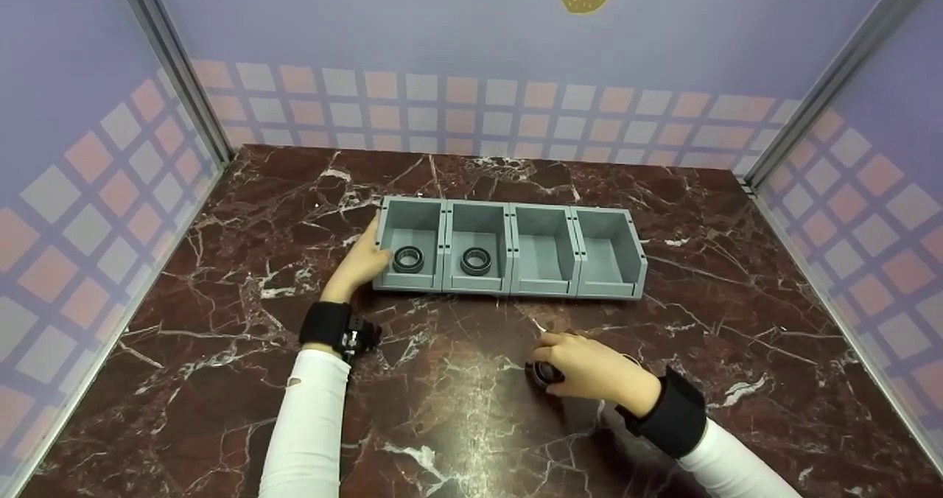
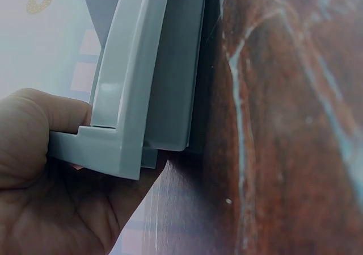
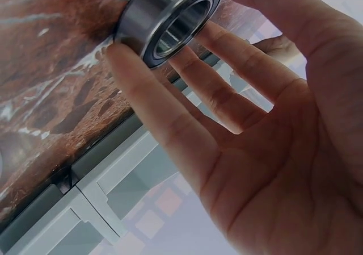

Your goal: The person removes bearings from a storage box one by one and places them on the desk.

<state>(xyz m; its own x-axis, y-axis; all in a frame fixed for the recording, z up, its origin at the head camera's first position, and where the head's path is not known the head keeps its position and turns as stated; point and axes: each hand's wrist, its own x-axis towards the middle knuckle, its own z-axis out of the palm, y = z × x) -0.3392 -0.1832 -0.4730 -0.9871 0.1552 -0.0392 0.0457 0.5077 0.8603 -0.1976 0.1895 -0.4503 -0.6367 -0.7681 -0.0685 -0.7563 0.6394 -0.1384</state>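
While the left hand (image 1: 361, 261) grips the outer wall of the leftmost bin (image 1: 407, 283), thumb over its edge, the right hand (image 1: 589, 365) pinches one bearing (image 3: 148, 15) between thumb and fingers, close to the worktop (image 1: 442, 380). Of three bearings in view, the second bearing (image 1: 408, 269) lies flat inside that leftmost bin, just right of the left hand, and the third bearing (image 1: 476, 269) lies flat farther right of it, in the next bin (image 1: 479, 285). Four grey bins form one row rightward from the left hand; the third bin (image 1: 541, 288) and fourth bin (image 1: 608, 290) stand beyond the right hand. Two black straps (image 1: 670, 413) and two white sleeves (image 1: 306, 424) follow behind the hands.
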